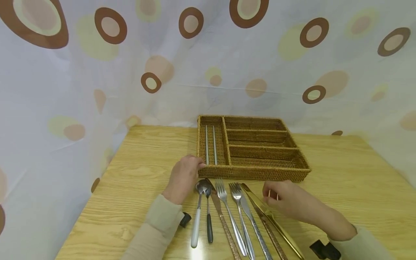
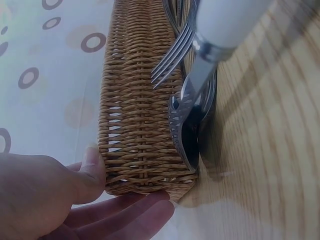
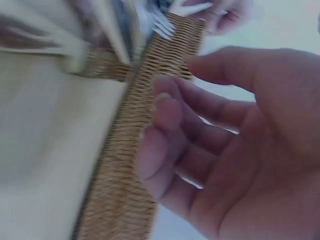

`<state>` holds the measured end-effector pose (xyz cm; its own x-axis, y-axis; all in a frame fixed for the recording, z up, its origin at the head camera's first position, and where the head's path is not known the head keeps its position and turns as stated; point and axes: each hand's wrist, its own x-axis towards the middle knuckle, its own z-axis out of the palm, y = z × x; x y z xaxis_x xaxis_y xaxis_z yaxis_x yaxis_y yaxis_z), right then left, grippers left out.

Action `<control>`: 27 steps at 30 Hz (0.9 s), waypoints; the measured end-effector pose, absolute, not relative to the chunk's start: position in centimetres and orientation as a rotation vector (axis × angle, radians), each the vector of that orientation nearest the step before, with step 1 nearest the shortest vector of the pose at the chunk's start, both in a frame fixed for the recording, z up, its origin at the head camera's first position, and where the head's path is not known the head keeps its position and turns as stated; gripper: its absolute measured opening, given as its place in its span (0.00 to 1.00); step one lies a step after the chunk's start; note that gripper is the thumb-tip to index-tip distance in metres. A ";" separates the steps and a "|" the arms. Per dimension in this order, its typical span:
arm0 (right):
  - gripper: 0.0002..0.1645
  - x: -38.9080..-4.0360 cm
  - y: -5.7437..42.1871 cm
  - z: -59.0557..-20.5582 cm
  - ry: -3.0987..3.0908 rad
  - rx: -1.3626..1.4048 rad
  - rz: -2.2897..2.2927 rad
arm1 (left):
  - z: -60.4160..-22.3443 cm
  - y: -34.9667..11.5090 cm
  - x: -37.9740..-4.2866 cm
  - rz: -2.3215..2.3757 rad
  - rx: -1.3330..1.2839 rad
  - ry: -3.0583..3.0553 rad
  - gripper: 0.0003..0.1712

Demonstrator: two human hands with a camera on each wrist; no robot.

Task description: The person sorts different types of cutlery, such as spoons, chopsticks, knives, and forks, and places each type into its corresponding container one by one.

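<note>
A wicker cutlery tray (image 1: 253, 168) stands at the back of the wooden table. Two metal chopsticks (image 1: 215, 144) lie in its left compartment. My left hand (image 1: 185, 177) grips the tray's near left corner; in the left wrist view the thumb (image 2: 92, 172) lies on the wicker and the other fingers reach round the corner. Over the table, right of the gold knife (image 1: 284, 233), hovers my right hand (image 1: 289, 200), fingers loosely curled around nothing. A white-handled spoon (image 1: 196, 227) and a black-handled spoon (image 1: 209, 227) lie near the left hand.
Between the hands, two forks (image 1: 229, 207), a silver knife (image 1: 255, 225) and copper-coloured knives (image 1: 224, 220) lie in a row before the tray. Three more compartments (image 1: 260, 148) fill the tray's right side. Behind the table hangs a patterned curtain (image 1: 227, 65).
</note>
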<state>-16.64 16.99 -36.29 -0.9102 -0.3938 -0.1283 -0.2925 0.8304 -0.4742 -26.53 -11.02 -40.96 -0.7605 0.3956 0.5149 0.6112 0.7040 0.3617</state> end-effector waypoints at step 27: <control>0.12 -11.8 16.8 -40.6 2.968 -0.273 -0.239 | -40.8 -11.1 -26.7 -0.750 -0.764 -2.571 0.09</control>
